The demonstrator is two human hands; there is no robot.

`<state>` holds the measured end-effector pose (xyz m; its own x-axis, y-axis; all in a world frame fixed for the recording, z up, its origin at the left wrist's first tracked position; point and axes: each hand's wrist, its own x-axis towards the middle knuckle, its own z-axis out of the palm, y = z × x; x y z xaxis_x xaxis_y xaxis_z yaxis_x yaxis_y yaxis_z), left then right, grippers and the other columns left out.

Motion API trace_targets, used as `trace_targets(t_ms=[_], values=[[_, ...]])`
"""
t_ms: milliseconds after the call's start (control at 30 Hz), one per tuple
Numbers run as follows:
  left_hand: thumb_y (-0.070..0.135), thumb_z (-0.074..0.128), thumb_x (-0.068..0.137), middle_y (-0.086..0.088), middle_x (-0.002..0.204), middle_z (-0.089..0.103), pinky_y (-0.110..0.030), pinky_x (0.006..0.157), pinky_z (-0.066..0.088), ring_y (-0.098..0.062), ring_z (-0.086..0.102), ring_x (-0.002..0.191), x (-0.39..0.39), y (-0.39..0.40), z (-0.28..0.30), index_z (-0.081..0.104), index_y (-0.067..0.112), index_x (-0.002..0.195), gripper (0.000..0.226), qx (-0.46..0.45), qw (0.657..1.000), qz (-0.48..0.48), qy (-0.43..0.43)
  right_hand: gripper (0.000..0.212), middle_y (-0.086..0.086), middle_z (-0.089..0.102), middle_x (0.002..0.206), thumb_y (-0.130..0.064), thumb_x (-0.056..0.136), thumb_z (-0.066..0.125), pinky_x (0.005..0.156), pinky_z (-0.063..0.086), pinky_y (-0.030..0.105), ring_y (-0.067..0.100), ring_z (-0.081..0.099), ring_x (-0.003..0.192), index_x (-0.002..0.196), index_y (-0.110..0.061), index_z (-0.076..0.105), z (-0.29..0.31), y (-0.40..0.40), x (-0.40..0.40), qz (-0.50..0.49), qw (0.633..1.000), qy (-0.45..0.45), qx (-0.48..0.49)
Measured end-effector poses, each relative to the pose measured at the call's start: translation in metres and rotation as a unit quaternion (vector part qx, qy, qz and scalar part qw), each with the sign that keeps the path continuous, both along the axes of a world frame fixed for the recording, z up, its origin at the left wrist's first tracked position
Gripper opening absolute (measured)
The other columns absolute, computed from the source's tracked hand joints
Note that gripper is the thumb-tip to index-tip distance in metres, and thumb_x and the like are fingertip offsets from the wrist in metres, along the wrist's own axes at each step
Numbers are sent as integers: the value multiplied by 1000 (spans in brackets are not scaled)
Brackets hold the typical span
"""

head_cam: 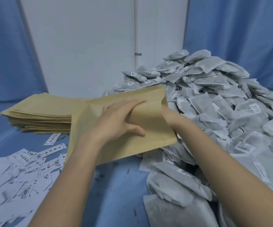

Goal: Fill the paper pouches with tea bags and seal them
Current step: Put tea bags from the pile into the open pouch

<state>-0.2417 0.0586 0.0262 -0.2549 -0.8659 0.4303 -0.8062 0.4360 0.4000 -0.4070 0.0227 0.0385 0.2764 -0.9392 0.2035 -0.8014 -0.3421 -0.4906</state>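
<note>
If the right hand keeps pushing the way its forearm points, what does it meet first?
The right hand is hidden inside the open paper pouch that the left hand grips; it would probably meet the pouch's inner wall or bottom first.

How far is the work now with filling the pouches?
No sealed pouch shows. In hand: the left hand grips one open pouch; the right hand is hidden inside it. Left: the pouch stack, the tea bag pile and sealing.
</note>
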Motion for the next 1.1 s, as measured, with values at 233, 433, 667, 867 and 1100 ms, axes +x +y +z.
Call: trace_targets(t_ms=[233,433,667,867,1100], values=[[45,83,57,19,143,41,-37,112,19,-10,32,134,2,-6,-20,37,45,137,93,67,997,30,-21,35,2,59,108,-41,82,60,73,42,28,22,57,100,110,-20,60,-17,-14,-61,-119,965,229,-51],[40,86,54,18,142,42,-36,113,18,-8,31,133,-3,-8,-24,39,45,137,95,77,997,27,1,33,-2,39,69,-38,81,58,59,36,27,20,45,68,66,-16,40,-30,-11,-72,-157,946,283,-14],[36,87,53,17,140,43,-40,114,19,-10,32,133,1,-9,-25,41,44,136,95,65,996,47,36,29,11,55,66,-20,88,42,60,36,31,24,51,71,66,-8,56,-17,-4,-92,-122,984,-13,-126],[34,87,54,16,140,44,-39,114,17,-9,32,134,6,-11,-25,43,45,134,91,44,995,61,58,33,1,42,56,-23,89,43,56,30,27,13,38,56,59,-10,46,-21,-10,-95,-95,962,-239,-94],[33,88,53,20,139,44,-43,114,22,-8,33,134,7,-9,-23,44,45,133,93,69,995,21,74,30,-20,57,50,-39,90,52,50,36,12,-3,49,51,74,-18,67,-21,-24,-60,-42,969,-233,-68]])
